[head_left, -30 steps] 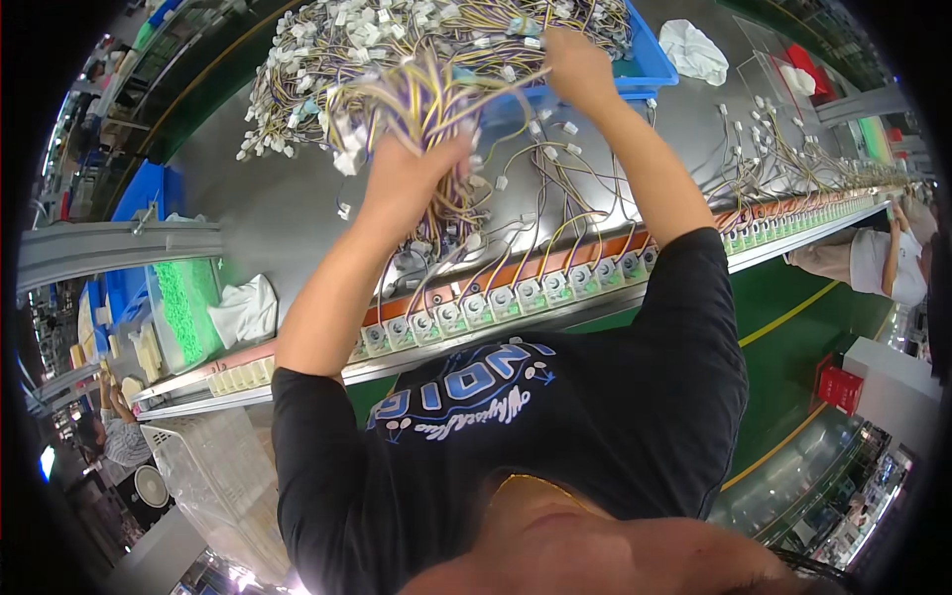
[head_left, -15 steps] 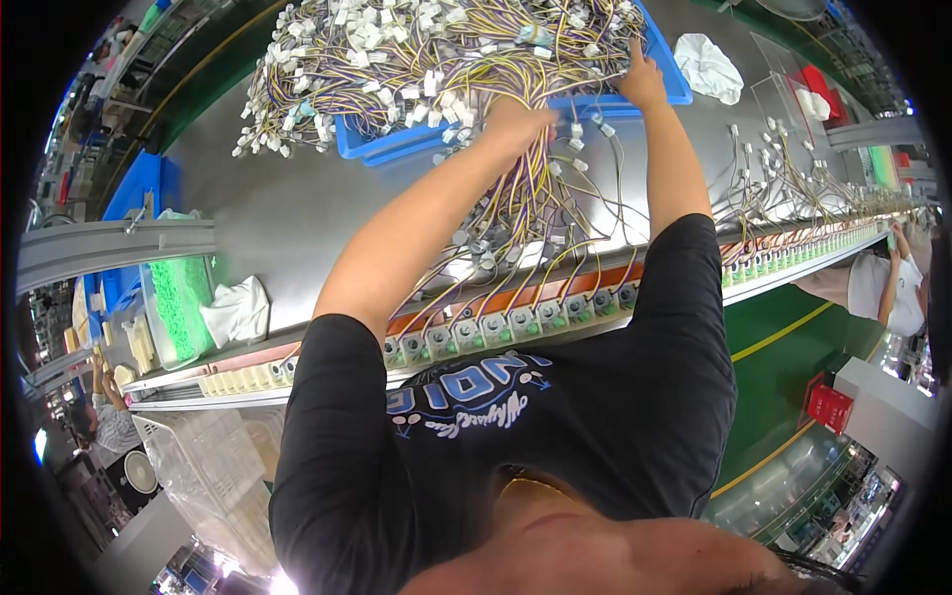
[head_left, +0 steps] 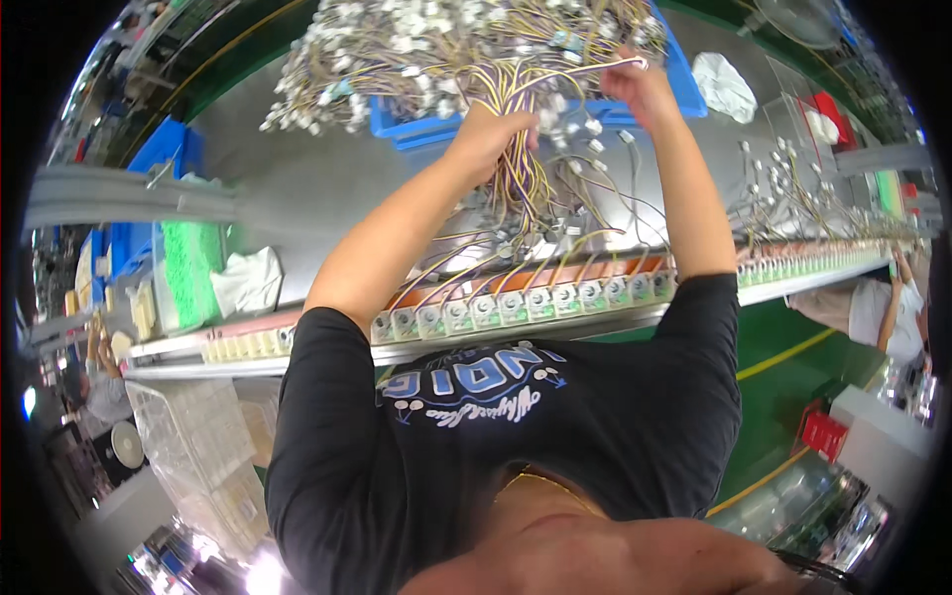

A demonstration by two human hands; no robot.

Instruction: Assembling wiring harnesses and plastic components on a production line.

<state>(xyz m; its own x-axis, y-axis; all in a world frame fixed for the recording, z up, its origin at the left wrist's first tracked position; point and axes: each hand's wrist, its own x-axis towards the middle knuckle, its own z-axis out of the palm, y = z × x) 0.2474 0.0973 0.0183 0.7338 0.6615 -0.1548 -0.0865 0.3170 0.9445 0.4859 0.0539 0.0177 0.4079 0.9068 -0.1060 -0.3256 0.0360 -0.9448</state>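
My left hand (head_left: 488, 137) is closed around a thick bundle of yellow, purple and white wires (head_left: 518, 177), which fans out above and below the fist. My right hand (head_left: 640, 91) pinches a wire near its small white connector (head_left: 641, 63), drawn out to the right from the top of the bundle. Beyond both hands, a large heap of wire harnesses (head_left: 397, 59) with white connectors fills and spills over a blue bin (head_left: 416, 135). Between my forearms, wires run from the bundle's lower side to a row of white sockets (head_left: 516, 304) along the near edge.
At left stand a clear tub of green pieces (head_left: 190, 268) and a crumpled white cloth (head_left: 248, 281). Another white cloth (head_left: 722, 87) lies right of the bin. More loose wires (head_left: 793, 188) rest along the rail at right. A co-worker's arm (head_left: 897, 297) shows at far right.
My right hand has left the heap at the bin's right side and come nearer, now with a wire stretched from the bundle. My left hand has shifted slightly left and nearer, still gripping the bundle.
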